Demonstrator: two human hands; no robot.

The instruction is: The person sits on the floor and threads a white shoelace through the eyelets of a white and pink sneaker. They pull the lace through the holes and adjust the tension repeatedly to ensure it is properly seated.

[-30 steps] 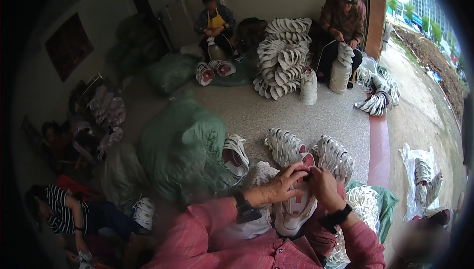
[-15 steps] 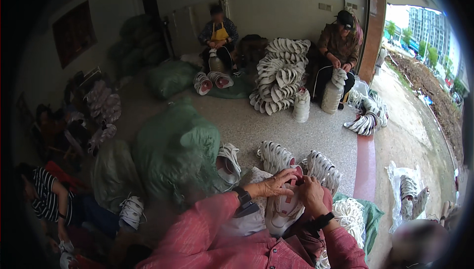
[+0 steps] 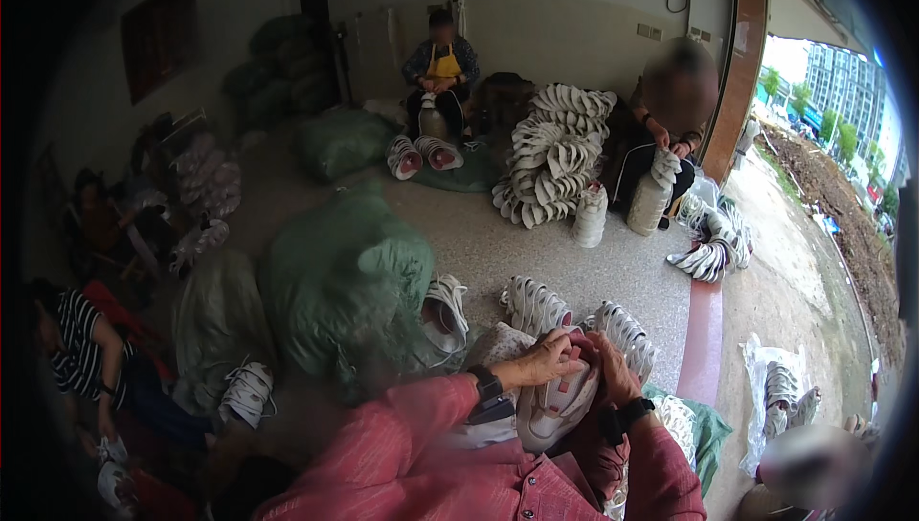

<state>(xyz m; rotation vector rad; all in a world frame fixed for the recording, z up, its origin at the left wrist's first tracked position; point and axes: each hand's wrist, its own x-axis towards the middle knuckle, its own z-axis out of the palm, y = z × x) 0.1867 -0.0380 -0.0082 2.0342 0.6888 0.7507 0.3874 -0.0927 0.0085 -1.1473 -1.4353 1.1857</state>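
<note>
A white shoe upper with a pink lining [image 3: 558, 404] rests in my lap at the lower middle of the head view. My left hand [image 3: 542, 363] grips its top edge from the left, fingers curled over the rim. My right hand [image 3: 611, 375] holds the same upper from the right, close against the left hand. Both wrists carry dark watches and both sleeves are pink. Just beyond my hands, rows of stacked white uppers [image 3: 536, 305] stand on the floor.
A big green sack [image 3: 337, 282] stands left of my hands. Tall stacks of white uppers [image 3: 553, 162] rise at the back, with two seated people [image 3: 438, 66] working there. Another person in a striped top [image 3: 81, 354] sits at the left. The open doorway [image 3: 814, 177] is on the right.
The view has tilted up a little, so the room sits lower in frame. My hands stay together on the shoe upper, with the fingers shifting slightly along its rim.
</note>
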